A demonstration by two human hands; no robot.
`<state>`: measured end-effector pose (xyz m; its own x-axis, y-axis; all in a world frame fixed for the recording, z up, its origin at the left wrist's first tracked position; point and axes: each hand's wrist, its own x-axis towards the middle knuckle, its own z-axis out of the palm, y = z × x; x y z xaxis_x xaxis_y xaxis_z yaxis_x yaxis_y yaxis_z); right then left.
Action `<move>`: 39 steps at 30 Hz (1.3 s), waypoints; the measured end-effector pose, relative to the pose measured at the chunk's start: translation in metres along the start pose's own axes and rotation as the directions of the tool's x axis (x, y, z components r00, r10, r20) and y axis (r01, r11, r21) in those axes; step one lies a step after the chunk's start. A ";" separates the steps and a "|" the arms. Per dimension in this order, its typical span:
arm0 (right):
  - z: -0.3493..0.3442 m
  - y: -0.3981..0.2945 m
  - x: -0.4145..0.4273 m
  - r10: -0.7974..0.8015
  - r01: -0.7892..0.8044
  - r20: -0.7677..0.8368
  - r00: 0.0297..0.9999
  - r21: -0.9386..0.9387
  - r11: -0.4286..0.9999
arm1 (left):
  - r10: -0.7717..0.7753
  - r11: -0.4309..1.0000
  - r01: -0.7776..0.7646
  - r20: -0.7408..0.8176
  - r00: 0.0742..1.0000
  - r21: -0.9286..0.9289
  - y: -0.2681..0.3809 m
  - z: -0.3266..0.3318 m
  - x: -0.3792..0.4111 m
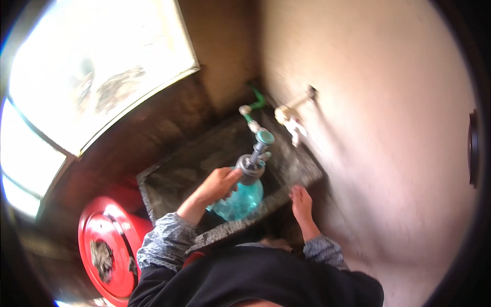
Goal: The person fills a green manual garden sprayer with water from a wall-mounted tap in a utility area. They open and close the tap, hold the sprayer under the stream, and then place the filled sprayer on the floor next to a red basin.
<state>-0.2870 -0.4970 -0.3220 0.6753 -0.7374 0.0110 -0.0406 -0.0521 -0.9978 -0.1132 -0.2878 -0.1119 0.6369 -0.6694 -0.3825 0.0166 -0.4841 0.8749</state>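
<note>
My left hand (220, 184) grips a translucent teal pump sprayer bottle (243, 201) near its grey collar. The pump rod stands up out of the collar, topped by a round teal knob (264, 136). Beneath and around the bottle is a rough stone or concrete sink (176, 153), and the bottle is near its front rim. My right hand (301, 201) is by the sink's front right corner, apart from the bottle. Its fingers look drawn together but are blurred; whether they touch the rim or hold anything small is unclear.
A tap (285, 115) juts from the pale wall (383, 115) on the right. Behind the sprayer, a green pipe or hose (259, 100) with pale fittings reaches over the sink. To the left stands a red plastic container (119, 234) with a crumpled cloth (101, 259) on it, below a bright window (115, 69).
</note>
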 end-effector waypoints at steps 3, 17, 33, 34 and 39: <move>0.001 -0.015 0.002 0.017 -0.020 0.061 0.998 0.046 0.999 | 0.011 0.994 -0.021 -0.098 0.995 -0.104 -0.009 -0.006 -0.015; 0.064 -0.073 0.010 -0.160 0.243 0.504 0.849 -0.102 0.965 | -0.048 0.753 -0.363 -0.596 0.801 -0.548 -0.032 0.003 -0.101; 0.171 -0.192 -0.024 -0.160 0.035 0.912 0.379 0.158 0.987 | -0.126 0.370 -0.619 -0.698 0.705 -0.692 -0.027 0.030 -0.069; 0.170 -0.191 -0.017 -0.082 -0.154 0.930 0.359 0.146 0.977 | -0.116 0.394 -0.579 -0.664 0.739 -0.714 -0.025 0.032 -0.068; 0.172 -0.202 0.006 0.103 -0.523 0.918 0.384 0.124 0.843 | 0.005 0.571 -0.511 -0.620 0.785 -0.643 -0.016 0.028 -0.054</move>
<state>-0.1480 -0.3757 -0.1318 0.9308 0.3296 -0.1582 -0.2960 0.4255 -0.8552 -0.1690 -0.2598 -0.1133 0.9776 -0.1784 -0.1115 0.1792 0.4279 0.8859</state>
